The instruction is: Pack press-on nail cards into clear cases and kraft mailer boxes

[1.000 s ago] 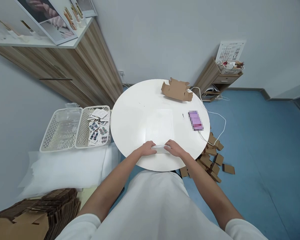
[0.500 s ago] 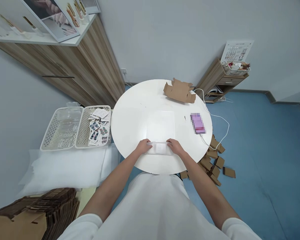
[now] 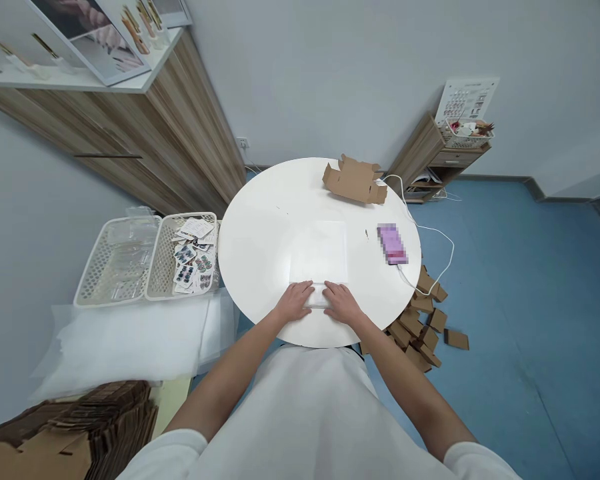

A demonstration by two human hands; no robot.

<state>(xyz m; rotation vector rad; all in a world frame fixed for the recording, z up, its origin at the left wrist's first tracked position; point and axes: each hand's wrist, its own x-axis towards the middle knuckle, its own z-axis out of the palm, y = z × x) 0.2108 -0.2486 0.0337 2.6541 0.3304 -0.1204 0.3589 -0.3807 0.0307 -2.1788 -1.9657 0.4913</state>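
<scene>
From where I stand, the round white counter (image 3: 250, 247) carries a translucent sheet (image 3: 319, 253), spread flat. An opened carton (image 3: 354, 180) sits far right, probably parked clear. Left hand (image 3: 295, 301) and right hand (image 3: 341, 303) rest unclenched on the sheet's folded near end (image 3: 317, 295), likely pinning it. The near edge is close; open room lies left.

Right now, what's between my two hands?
In the head view, the middle of a narrow white bundle shows between your left hand and right hand, at the near edge of the translucent sheet.
</scene>
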